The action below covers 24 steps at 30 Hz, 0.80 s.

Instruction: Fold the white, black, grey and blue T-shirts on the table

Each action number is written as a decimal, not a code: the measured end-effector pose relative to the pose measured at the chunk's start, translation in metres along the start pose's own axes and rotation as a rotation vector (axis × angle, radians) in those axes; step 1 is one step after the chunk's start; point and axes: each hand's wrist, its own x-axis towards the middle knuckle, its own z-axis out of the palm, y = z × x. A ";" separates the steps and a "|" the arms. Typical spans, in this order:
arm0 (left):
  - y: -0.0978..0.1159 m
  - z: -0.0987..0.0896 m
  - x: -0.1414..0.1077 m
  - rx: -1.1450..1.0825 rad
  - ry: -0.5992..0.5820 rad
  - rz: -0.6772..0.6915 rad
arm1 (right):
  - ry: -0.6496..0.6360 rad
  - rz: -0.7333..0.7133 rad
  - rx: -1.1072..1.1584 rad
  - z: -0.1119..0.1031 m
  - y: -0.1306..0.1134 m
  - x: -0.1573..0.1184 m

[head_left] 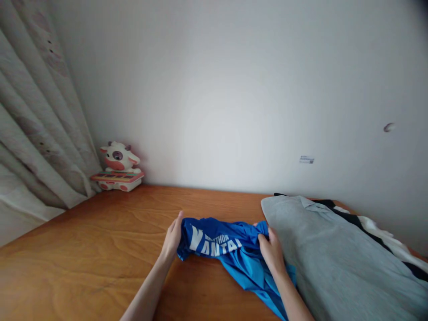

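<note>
A blue shirt with white lettering is bunched and stretched sideways between my two hands, low over the wooden surface. At the shirt's left end is my left hand, closed on the cloth with its thumb side up; its fingers are mostly hidden by the fabric. My right hand grips the gathered right end, fingers curled into the folds. Lighter blue cloth hangs from the middle and right part and trails toward the near edge of the view, passing partly behind my right wrist.
Grey cloth lies spread at the right, over black and white fabric. A toy cow with a keyboard stands at the back left, beside a curtain. Behind the wooden surface rises a pale wall.
</note>
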 end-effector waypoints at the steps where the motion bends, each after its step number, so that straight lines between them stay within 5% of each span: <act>1: 0.000 0.000 -0.003 0.036 -0.078 -0.001 | -0.049 -0.039 -0.082 0.000 -0.001 -0.002; 8: 0.002 0.006 -0.025 0.500 -0.513 0.247 | -0.328 -0.061 -0.319 0.008 -0.016 -0.020; 11: 0.003 0.009 -0.023 0.433 -0.395 0.357 | -0.364 -0.117 -0.273 0.008 -0.022 -0.019; 14: 0.004 0.009 -0.021 0.293 -0.022 0.476 | -0.175 -0.298 -0.155 0.007 -0.033 -0.019; 16: 0.006 0.007 -0.022 0.262 0.129 0.555 | -0.035 -0.415 -0.119 0.006 -0.039 -0.019; 19: 0.008 0.001 -0.023 0.355 0.066 0.657 | 0.017 -0.515 -0.219 0.003 -0.042 -0.020; 24: 0.007 -0.003 -0.022 0.513 -0.271 0.645 | -0.179 -0.574 -0.310 -0.004 -0.042 -0.020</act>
